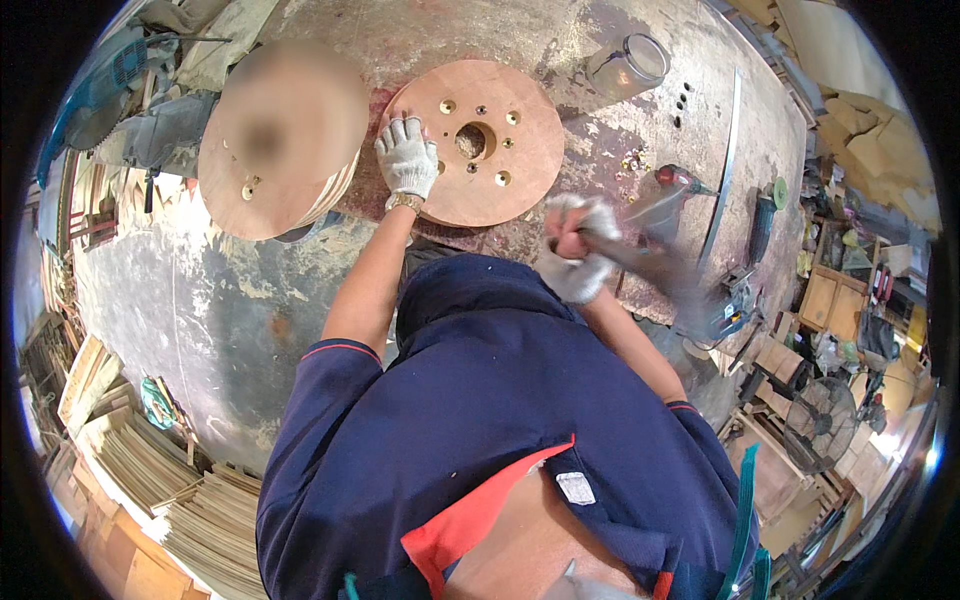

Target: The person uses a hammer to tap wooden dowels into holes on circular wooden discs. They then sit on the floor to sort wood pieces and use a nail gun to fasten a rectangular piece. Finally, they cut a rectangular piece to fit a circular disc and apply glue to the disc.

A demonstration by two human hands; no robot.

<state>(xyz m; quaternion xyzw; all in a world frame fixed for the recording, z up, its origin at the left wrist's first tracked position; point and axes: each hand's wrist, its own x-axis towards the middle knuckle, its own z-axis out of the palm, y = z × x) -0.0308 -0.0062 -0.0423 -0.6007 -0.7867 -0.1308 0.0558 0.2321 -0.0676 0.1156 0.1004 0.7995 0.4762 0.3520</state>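
A round plywood disc [530, 150] lies flat on the worktable, with a large center hole and several smaller holes, some holding metal fittings. My left hand [407, 160], in a white fingerless glove, rests flat on the disc's left side, fingers stretched out. Just off the disc's lower right edge, my gloved right hand [578, 248] is closed round the handle of what looks like a hammer [650, 268]. Motion smears the tool, and its far end is hard to make out.
A stack of similar discs [285, 140] stands at left, near a blue saw [110, 75]. A clear jar [632, 65], small loose fittings [635, 160], a red power tool [678, 180], a long metal strip [722, 170] and a grinder [768, 215] lie rightward. A fan [822, 420] stands lower right.
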